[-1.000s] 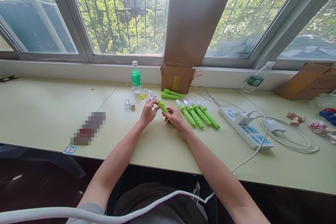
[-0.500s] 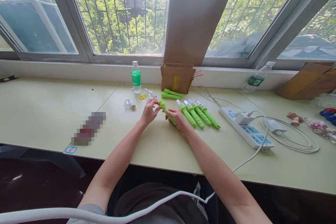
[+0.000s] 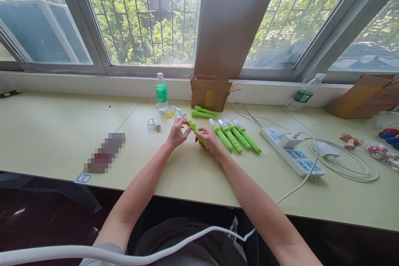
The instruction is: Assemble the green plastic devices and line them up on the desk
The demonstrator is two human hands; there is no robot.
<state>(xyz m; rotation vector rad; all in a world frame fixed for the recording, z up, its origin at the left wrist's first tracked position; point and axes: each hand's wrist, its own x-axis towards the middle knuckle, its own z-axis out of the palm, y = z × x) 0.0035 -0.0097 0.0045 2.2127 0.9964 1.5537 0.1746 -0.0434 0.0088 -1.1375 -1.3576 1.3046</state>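
Between both hands is a green plastic tube-like handle (image 3: 195, 128), tilted with its yellowish threaded end toward the upper left. My left hand (image 3: 178, 134) pinches at that threaded end with thumb and fingers. Lower down, my right hand (image 3: 209, 140) is closed around the handle's body. Just beyond my left fingers lie clear plastic pieces (image 3: 178, 112) and yellow rings (image 3: 169, 115). To the right of my right hand, several green handles with clear caps (image 3: 234, 134) rest side by side. Two more green handles (image 3: 204, 112) without clear caps lie behind.
Left of the hands are small clear parts (image 3: 153, 124). A water bottle (image 3: 161, 93) and a cardboard box (image 3: 209, 93) stand at the back. Rightward lie a power strip (image 3: 293, 153) with a white charger and cables. A white cable (image 3: 174, 243) crosses low in front of me.
The right-hand fingers have shifted slightly on the green handle. My left hand stays at the threaded end, and the objects on the table have not moved.
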